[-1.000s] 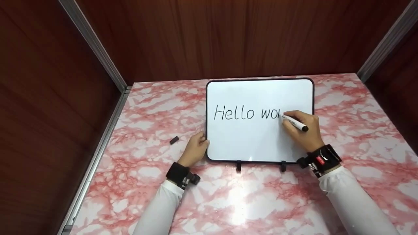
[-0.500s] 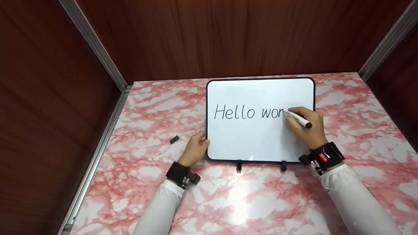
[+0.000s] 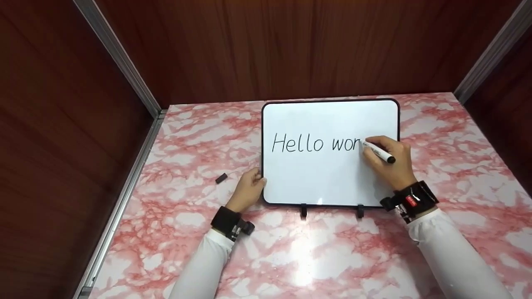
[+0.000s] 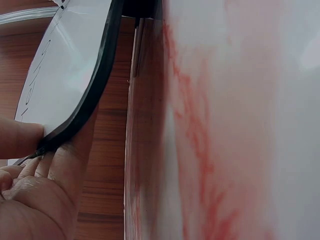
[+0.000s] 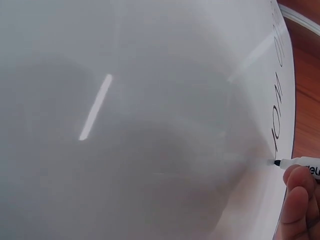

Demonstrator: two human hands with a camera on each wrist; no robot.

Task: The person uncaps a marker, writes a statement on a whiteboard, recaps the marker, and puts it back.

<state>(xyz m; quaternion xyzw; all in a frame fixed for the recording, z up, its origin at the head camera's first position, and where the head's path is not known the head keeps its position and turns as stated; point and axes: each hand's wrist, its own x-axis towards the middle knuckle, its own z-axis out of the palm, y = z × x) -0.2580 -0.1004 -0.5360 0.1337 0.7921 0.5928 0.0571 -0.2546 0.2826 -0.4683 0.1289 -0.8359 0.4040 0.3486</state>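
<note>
A whiteboard (image 3: 316, 178) with a black frame stands propped on the table, bearing the handwritten black letters "Hello wor" (image 3: 297, 143). At its lower left edge my left hand (image 3: 248, 191) grips the frame; in the left wrist view the thumb (image 4: 20, 139) lies on the white face and the fingers (image 4: 65, 167) are behind. My right hand (image 3: 392, 162) pinches a white marker (image 3: 379, 151) with a black end, over the board's right part. In the right wrist view the marker's dark tip (image 5: 277, 162) is right at the board, beside the last letter.
A small dark marker cap (image 3: 221, 178) lies on the table left of the left hand. Two black feet (image 3: 304, 210) stick out under the board. Dark wood-look panels (image 3: 274, 50) enclose the red-and-white marbled table (image 3: 187, 249) at the back and sides.
My right hand and the marker have moved slightly right and up, and the stroke after "wo" has become an "r". The left hand keeps its grip on the frame.
</note>
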